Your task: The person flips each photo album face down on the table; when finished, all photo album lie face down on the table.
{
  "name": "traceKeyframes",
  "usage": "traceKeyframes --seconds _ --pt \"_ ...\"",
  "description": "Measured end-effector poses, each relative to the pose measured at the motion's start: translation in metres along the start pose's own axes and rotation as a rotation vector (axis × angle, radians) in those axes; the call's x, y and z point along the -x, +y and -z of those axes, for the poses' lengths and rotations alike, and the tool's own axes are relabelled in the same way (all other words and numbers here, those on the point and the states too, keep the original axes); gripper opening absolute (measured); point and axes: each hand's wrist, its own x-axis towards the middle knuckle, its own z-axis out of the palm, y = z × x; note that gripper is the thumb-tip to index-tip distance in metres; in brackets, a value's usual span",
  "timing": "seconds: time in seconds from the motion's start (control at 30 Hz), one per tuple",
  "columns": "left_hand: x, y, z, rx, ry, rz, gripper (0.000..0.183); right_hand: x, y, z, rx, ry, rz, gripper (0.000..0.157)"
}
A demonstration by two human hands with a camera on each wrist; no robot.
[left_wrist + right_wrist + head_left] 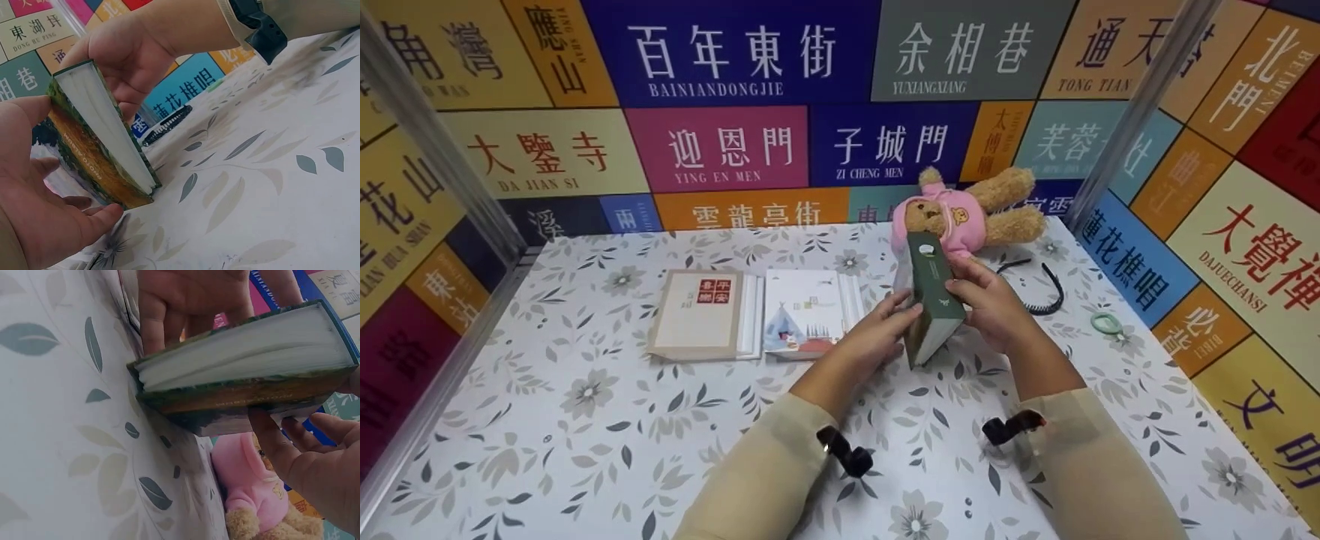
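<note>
A thick green photo album (937, 281) stands tilted on the table, its white page edges turned toward me. My left hand (874, 334) holds its left side, with thumb and fingers at the cover's edges in the left wrist view. From the right, my right hand (990, 304) grips the album, thumb on the green face. "Photo album" lettering shows on a brown-orange side of the album (93, 154). Directly behind lies a teddy bear (960, 217) in a pink hoodie, partly covered by the album. In the right wrist view the bear (250, 478) shows beneath it.
Left of my hands lie a beige book (697, 311) with red squares and a white book (802, 311) with a tent picture. To the right are a black toothed headband (1057, 289) and a pale green ring (1106, 324). Sign-printed walls border the flower-patterned table (585, 450).
</note>
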Motion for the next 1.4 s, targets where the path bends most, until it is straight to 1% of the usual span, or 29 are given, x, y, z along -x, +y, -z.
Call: traceKeyframes --seconds 0.13,0.23,0.3,0.43,0.6,0.73,0.87,0.93,1.03,1.17,1.3,1.4 --pt "0.0 -0.001 -0.002 0.032 0.032 0.031 0.066 -0.002 0.001 0.013 -0.038 0.026 0.031 0.065" --pt "-0.001 -0.001 -0.002 0.023 0.063 0.045 0.064 -0.004 0.004 0.025 -0.063 0.054 0.027 0.066" --pt "-0.001 -0.002 -0.001 -0.002 0.086 0.051 0.063 -0.006 0.006 0.033 -0.062 0.077 -0.003 0.067" --pt "-0.001 -0.002 0.001 -0.053 0.127 0.067 0.061 -0.012 0.014 0.045 -0.011 0.125 -0.067 0.069" --pt "-0.001 -0.002 0.001 -0.07 0.152 0.077 0.062 -0.018 0.028 0.055 0.016 0.138 -0.106 0.072" --pt "-0.001 -0.002 0.0 -0.081 0.158 0.053 0.062 -0.019 0.036 0.06 0.056 0.141 -0.142 0.072" --pt "-0.001 -0.001 0.0 -0.113 0.185 0.04 0.062 -0.02 0.04 0.062 0.109 0.114 -0.171 0.072" --pt "-0.002 0.0 0.0 -0.135 0.214 0.035 0.062 -0.021 0.042 0.062 0.132 0.092 -0.166 0.073" --pt "-0.002 0.001 -0.001 -0.154 0.251 0.027 0.063 -0.022 0.045 0.061 0.195 0.073 -0.154 0.075" --pt "-0.002 0.003 -0.002 -0.19 0.292 0.033 0.061 -0.023 0.048 0.061 0.275 0.057 -0.142 0.077" --pt "-0.002 0.005 -0.002 -0.213 0.32 0.039 0.06 -0.023 0.048 0.06 0.28 0.038 -0.139 0.077" --pt "-0.001 0.005 -0.002 -0.216 0.327 0.038 0.06 -0.021 0.047 0.06 0.281 0.034 -0.142 0.078"
